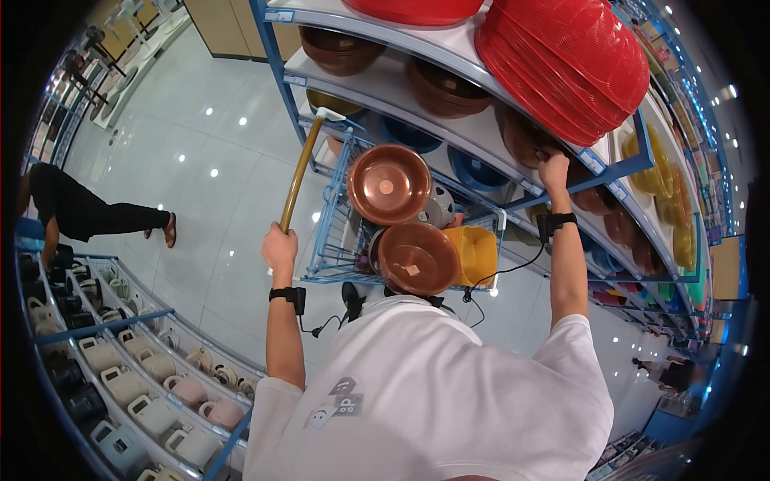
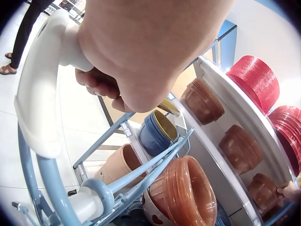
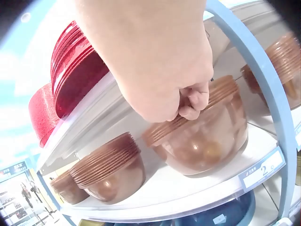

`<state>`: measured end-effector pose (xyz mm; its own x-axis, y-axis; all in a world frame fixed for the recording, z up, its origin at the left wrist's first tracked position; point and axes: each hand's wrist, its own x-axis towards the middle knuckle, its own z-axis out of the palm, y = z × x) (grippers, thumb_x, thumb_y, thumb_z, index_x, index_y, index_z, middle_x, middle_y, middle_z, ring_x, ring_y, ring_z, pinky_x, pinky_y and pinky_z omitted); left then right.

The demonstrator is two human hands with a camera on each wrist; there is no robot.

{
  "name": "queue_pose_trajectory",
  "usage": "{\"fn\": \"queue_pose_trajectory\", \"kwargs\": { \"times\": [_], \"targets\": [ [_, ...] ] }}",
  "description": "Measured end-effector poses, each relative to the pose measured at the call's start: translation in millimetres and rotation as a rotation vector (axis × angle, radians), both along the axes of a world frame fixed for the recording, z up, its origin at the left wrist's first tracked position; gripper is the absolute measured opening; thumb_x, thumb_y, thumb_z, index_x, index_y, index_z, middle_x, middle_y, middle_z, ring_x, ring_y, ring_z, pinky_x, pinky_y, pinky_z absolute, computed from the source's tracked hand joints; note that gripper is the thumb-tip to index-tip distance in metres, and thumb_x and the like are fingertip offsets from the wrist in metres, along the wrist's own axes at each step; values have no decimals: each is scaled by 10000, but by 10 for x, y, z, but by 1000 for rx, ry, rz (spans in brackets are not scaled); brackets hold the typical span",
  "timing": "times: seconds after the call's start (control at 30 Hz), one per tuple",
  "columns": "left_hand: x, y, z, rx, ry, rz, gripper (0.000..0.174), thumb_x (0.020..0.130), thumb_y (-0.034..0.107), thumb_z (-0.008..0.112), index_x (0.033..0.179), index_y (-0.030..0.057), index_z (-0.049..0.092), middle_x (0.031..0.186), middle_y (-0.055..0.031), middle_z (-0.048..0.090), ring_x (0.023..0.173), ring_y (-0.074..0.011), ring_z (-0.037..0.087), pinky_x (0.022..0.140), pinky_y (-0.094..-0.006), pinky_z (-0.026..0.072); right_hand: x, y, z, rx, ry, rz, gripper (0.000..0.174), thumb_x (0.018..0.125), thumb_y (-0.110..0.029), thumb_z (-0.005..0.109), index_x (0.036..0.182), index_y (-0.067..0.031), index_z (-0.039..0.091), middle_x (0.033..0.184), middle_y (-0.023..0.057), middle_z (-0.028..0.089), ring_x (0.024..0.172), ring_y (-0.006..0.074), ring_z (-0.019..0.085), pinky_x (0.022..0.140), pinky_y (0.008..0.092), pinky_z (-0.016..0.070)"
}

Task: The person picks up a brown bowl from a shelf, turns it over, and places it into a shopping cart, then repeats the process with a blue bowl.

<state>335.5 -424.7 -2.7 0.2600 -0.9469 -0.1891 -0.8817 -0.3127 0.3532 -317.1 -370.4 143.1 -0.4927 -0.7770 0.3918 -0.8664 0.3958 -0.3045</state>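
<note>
- Left hand [image 1: 279, 247] is gripping the handle [image 1: 303, 171], fingers curled.
- Right hand [image 1: 553, 171] is pinching a bowl stack [image 3: 202, 143] on the shelf [image 3: 160, 188].
- Brown pots [image 1: 389, 183] are sitting in the cart [image 1: 345, 279].

The brown bowls [image 3: 202, 150] look like glossy plastic, the handle [image 1: 305, 164] smooth too. Those red basins [image 1: 561, 72] are shiny plastic, the shirt [image 1: 457, 385] matt cloth.

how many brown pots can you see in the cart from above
2: the far brown pot and the near brown pot beside the yellow container; more may be nested underneath.
</note>
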Motion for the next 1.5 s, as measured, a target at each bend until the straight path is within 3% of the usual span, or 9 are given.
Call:
{"fn": "queue_pose_trajectory", "kwargs": {
  "times": [0.27, 0.53, 0.87, 1.07, 1.27, 1.33, 1.37, 1.47, 1.5],
  "targets": [
    [2, -1, 19, -6, -17, -41, 266, 887, 251, 652, 1027, 25, 638, 933, -244, 725, 894, -445, 705, 817, -517, 566, 43, 131, 146, 12, -240, -197, 223, 812, -186, 806, 939, -5, 776, 859, 241, 728, 843, 382, 724, 807, 416, 549],
    [12, 1, -12, 0, 6, -45, 257, 885, 235, 650, 1032, 25, 644, 927, -244, 727, 901, -441, 706, 810, -517, 568, 55, 240, 112, -291, -24, -101, 181, 847, -148, 770, 927, 11, 733, 898, 214, 696, 861, 379, 680, 808, 418, 524],
    [48, -10, -100, -24, -5, -85, 267, 879, 248, 653, 1032, 29, 653, 920, -243, 727, 881, -453, 703, 792, -536, 565, 1091, 842, 154, -462, 132, 154, 71, 892, 29, 658, 951, 9, 623, 949, 145, 599, 795, 299, 625, 681, 365, 511],
    [42, -7, -72, -45, 10, -95, 257, 868, 245, 658, 989, 19, 664, 899, -249, 724, 872, -463, 699, 785, -544, 566, 2188, 1479, 73, -426, -142, 134, 89, 874, 45, 656, 933, 10, 598, 950, 142, 590, 780, 294, 604, 674, 353, 504],
    [74, -42, -74, -54, -1, -141, 262, 862, 238, 655, 972, 1, 672, 909, -258, 721, 879, -464, 697, 802, -541, 562, 2798, 1994, -428, -211, -408, 144, 108, 885, -13, 699, 944, 10, 611, 940, 138, 598, 790, 297, 609, 690, 350, 507],
    [61, -32, -60, -57, 4, -161, 265, 862, 235, 656, 973, -5, 672, 913, -260, 721, 883, -464, 697, 804, -540, 560, 2945, 2123, -650, -16, -544, 299, 223, 877, -59, 733, 1070, 6, 642, 1034, 151, 613, 828, 310, 631, 732, 363, 529],
    [59, -30, -28, -49, 28, -162, 266, 862, 232, 657, 973, -9, 671, 913, -259, 721, 884, -463, 696, 805, -537, 559, 3036, 2183, -660, -20, -546, 288, 223, 877, -59, 733, 1070, 6, 642, 1034, 151, 613, 828, 310, 631, 732, 363, 529],
    [53, -16, 22, -38, 62, -161, 265, 862, 225, 656, 975, -14, 669, 913, -258, 720, 885, -463, 694, 808, -531, 556, 3194, 2292, -628, 424, -746, 293, 547, 865, -131, 767, 1360, -16, 564, 1272, 187, 570, 887, 319, 671, 825, 395, 562],
    [55, -11, 23, -33, 74, -154, 263, 863, 221, 655, 976, -16, 669, 913, -258, 719, 885, -463, 693, 809, -527, 555, 3211, 2304, -643, 422, -751, 288, 547, 865, -131, 767, 1360, -16, 564, 1272, 187, 570, 887, 319, 671, 825, 395, 562]
  ]
}}
